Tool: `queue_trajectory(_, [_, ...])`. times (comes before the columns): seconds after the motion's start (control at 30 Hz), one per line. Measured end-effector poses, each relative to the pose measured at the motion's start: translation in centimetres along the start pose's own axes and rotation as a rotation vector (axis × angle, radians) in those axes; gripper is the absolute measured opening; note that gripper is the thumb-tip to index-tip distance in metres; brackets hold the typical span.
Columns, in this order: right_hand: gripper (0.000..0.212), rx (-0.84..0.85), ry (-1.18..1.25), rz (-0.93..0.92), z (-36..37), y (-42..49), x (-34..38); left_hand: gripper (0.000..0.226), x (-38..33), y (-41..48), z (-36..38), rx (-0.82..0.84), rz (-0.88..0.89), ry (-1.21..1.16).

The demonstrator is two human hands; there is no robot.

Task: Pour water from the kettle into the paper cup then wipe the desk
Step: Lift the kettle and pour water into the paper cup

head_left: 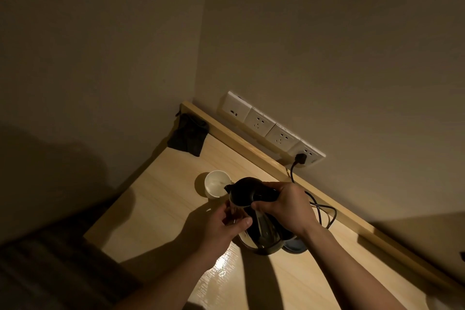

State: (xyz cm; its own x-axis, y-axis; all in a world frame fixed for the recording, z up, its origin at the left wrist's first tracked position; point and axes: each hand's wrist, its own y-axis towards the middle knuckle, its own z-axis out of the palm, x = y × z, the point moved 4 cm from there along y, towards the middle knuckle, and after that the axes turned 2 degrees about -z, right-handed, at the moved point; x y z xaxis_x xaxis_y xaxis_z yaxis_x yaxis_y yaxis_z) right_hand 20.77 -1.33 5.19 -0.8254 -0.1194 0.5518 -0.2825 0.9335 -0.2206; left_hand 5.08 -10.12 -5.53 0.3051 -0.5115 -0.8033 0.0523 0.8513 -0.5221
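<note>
A metal kettle with a black lid (245, 192) is held tilted above the light wooden desk (161, 199), its spout pointing left toward a white paper cup (217, 184). The cup stands upright just left of the spout and looks empty. My right hand (283, 205) grips the black handle at the kettle's top. My left hand (226, 225) presses against the kettle's shiny side from the left. No stream of water is visible.
A dark folded cloth (187, 137) lies in the desk's far left corner. The kettle base (295, 245) sits under the kettle's right side, its black cord (323, 211) running to a plug (300, 158) in the wall socket strip (269, 129). A raised wooden ledge borders the wall.
</note>
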Motion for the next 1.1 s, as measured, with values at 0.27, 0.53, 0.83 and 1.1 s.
queue_trajectory(0.27, [0.056,0.000,-0.044,-0.002,0.1,0.2,0.2,0.045,0.2,0.0,0.0,-0.001,-0.005,-0.025])
queue_trajectory(0.53, [0.052,0.020,-0.068,-0.006,0.3,0.5,0.7,0.046,0.3,-0.3,-0.3,0.015,-0.028,-0.034])
queue_trajectory(0.83, [0.054,0.011,-0.121,-0.006,0.4,1.2,1.0,0.043,0.1,-0.3,-0.5,0.034,-0.049,-0.054])
queue_trajectory(1.1, [0.054,0.007,-0.147,-0.007,0.4,1.5,1.3,0.057,0.3,-0.1,-0.5,0.041,-0.056,-0.057])
